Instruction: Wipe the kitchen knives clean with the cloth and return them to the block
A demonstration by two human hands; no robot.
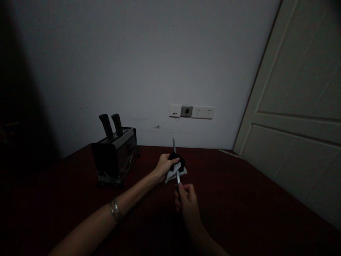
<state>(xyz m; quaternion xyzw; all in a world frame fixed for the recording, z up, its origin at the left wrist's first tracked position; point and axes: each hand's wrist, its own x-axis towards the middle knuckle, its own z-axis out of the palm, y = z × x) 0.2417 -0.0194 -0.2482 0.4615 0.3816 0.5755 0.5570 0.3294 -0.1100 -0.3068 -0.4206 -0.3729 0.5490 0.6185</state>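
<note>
My right hand (188, 202) is closed round the dark handle of a knife (174, 145), whose narrow metal blade points away from me and slightly up. Folded over the middle of the blade is a black and white cloth (173, 174), pinched by my left hand (163, 165) with the thumb on top. Blade shows on both sides of the cloth, with the tip beyond it. To the left stands a knife block (115, 156) with a dark end and metallic sides; two black handles (117, 124) stick up from its top.
The dark red tabletop (213, 177) reaches back to a pale wall (149, 64) with a row of sockets and a switch (191, 111). A panelled door (295, 117) borders the right side. A thin flat strip (230, 154) lies near the back right corner. The light is dim.
</note>
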